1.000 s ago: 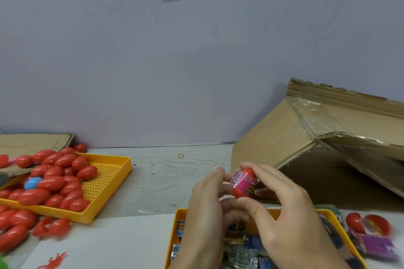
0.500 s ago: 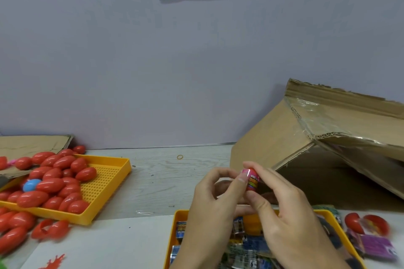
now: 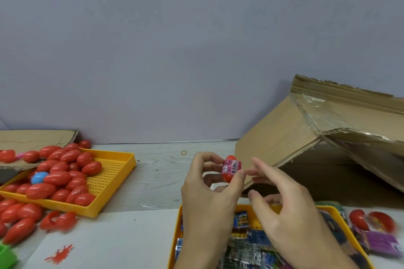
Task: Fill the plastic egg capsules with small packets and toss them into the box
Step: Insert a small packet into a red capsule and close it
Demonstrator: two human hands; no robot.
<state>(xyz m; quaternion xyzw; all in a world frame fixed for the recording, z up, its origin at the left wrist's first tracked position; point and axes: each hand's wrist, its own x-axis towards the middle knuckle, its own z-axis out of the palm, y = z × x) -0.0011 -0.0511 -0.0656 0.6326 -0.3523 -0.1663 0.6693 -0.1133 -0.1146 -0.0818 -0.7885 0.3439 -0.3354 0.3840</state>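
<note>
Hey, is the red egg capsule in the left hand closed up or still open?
Closed: the red egg capsule shows as one whole egg with a pink band around its middle, pinched by the left hand.

The counter (image 3: pixel 161 172) was a pale, wood-grained surface running to the wall at its far edge. At its left end sat a yellow perforated tray (image 3: pixel 113 172) heaped with red egg capsules (image 3: pixel 59 178), with more red capsules (image 3: pixel 19 218) loose on the counter beside it. A rubber band (image 3: pixel 184 152) lay near the far edge. A tipped cardboard box (image 3: pixel 284 137) rested at the right end, and a second yellow tray (image 3: pixel 341 212) of packets sat at the near edge.
</note>
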